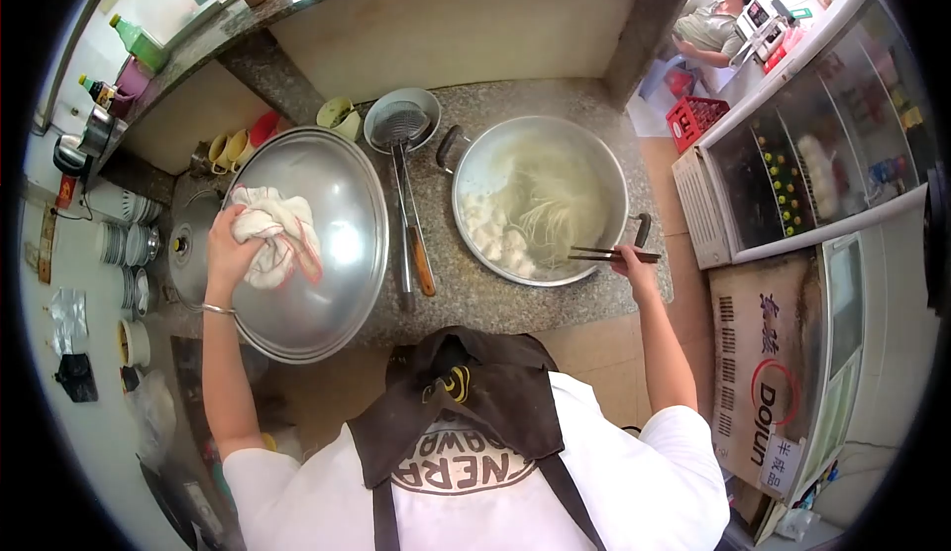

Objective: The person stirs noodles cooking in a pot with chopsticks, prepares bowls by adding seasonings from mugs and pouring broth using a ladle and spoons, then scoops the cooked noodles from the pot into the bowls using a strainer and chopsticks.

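My left hand (pixel 226 249) is closed on a bunched white cloth (pixel 275 239) with red edging, on top of a large domed metal lid (pixel 342 283). The lid is tilted at the left side of the counter; its knob is hidden under the cloth. In my right hand (pixel 634 269) are dark chopsticks (pixel 589 254), their tips over the near right part of a wide two-handled pot (pixel 464 169). Pale noodles (pixel 555 219) lie in the cloudy liquid, with whitish lumps, perhaps dumplings (pixel 495 234), at the pot's left side.
Between lid and pot, a wire skimmer (pixel 401 125) rests over a metal bowl (pixel 428 105), beside a wooden-handled tool (pixel 422 264). A green container (pixel 339 115) stands behind. A glass-door fridge (pixel 812 145) is at right; another person (pixel 713 31) is at the far right.
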`<state>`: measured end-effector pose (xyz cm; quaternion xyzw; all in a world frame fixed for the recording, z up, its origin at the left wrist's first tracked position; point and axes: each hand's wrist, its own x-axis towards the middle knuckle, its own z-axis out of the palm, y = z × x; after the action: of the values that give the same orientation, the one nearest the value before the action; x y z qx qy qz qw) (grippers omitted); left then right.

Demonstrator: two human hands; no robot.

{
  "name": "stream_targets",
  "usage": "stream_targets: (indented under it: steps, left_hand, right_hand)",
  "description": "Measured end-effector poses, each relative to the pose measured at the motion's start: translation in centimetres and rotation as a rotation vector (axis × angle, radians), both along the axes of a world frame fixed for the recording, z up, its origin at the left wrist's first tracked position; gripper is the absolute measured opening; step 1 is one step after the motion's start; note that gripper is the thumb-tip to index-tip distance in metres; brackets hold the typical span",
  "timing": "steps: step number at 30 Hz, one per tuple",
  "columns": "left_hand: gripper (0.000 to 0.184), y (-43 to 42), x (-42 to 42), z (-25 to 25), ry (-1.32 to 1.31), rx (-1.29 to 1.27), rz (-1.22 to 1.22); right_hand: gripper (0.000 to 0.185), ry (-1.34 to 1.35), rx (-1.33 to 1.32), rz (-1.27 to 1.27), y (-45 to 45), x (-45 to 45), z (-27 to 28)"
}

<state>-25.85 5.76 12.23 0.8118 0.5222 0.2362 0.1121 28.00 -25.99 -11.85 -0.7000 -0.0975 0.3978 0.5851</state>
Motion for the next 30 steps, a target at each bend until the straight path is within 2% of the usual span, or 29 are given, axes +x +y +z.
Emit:
stream_targets:
  steps: [2, 5, 12, 16, 21, 24, 30]
  left_hand:
    - [0.042, -0.1, 1.2, 0.4, 0.005, -0.007, -0.014]
    - [0.044, 0.6, 2.7, 0.1, 0.016, -0.011, -0.053]
    - [0.046, 0.6, 10.8, 0.7, 0.033, -0.070, -0.223]
    - [0.046, -0.2, 16.9, 0.5, 0.090, -0.012, -0.354]
    - [0.051, -1.3, 25.4, -1.7, 0.136, -0.045, -0.552]
    - [0.054, -2.1, 30.8, -4.9, 0.143, -0.071, -0.654]
    - [0.054, -4.6, 40.0, -10.8, 0.165, -0.123, -0.818]
  right_hand:
    - [0.025, 0.053, 0.016, -0.023, -1.5, -0.1, 0.6]
    - [0.025, 0.114, 0.163, -0.208, -3.6, 0.4, 1.2]
    - [0.028, 0.019, 0.309, -0.376, -5.9, -0.1, 5.4]
    - [0.029, -0.135, 0.300, -0.360, -7.4, -0.5, 7.2]
    - [0.029, -0.216, 0.258, -0.364, -11.3, -1.4, 8.8]
    - [0.026, -0.190, 0.218, -0.365, -14.6, -2.5, 11.5]
    - [0.024, -0.131, 0.162, -0.459, -23.3, -4.8, 12.6]
